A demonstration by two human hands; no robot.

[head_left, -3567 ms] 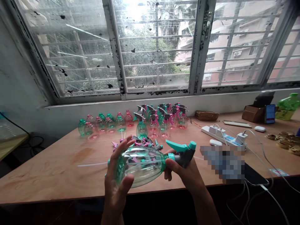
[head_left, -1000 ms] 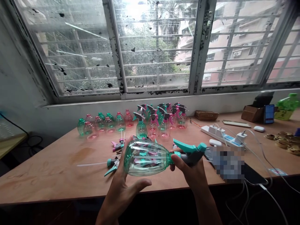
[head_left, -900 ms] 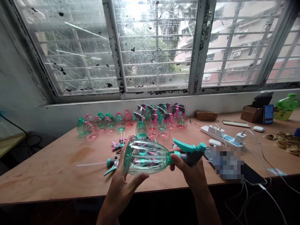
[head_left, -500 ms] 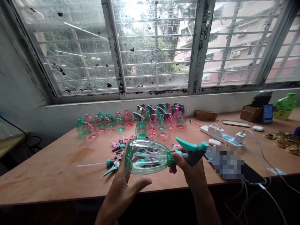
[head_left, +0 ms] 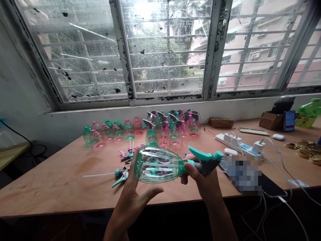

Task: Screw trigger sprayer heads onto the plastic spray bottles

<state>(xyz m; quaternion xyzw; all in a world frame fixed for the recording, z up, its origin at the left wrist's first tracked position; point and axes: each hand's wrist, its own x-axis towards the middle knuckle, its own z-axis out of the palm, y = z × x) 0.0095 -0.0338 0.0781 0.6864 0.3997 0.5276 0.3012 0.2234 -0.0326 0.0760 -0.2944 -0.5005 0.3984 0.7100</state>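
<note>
A clear green spray bottle [head_left: 159,165] lies sideways in the air above the table's front, its base to the left. My right hand [head_left: 204,182] is closed around its collar, just below the teal and grey trigger head [head_left: 206,160]. Against the base rests my left hand [head_left: 134,199], fingers curving behind the bottle and partly hidden, cradling it. The left thumb is stretched out, apart from the bottle. A pale dip tube shows inside. Beyond the left hand lies a loose trigger head [head_left: 121,175] with its tube pointing left, near more pink and teal trigger heads [head_left: 127,154].
Several open green and pink bottles [head_left: 99,137] stand at the back left. Assembled spray bottles [head_left: 151,135] cluster at the back middle. A power strip [head_left: 239,147], cables, a dark phone [head_left: 273,185] and a cardboard box [head_left: 271,119] are on the right of the wooden table [head_left: 57,187].
The bottle's base end has risen slightly, and the view has shifted a little. Both hands keep nearly the same places on the bottle.
</note>
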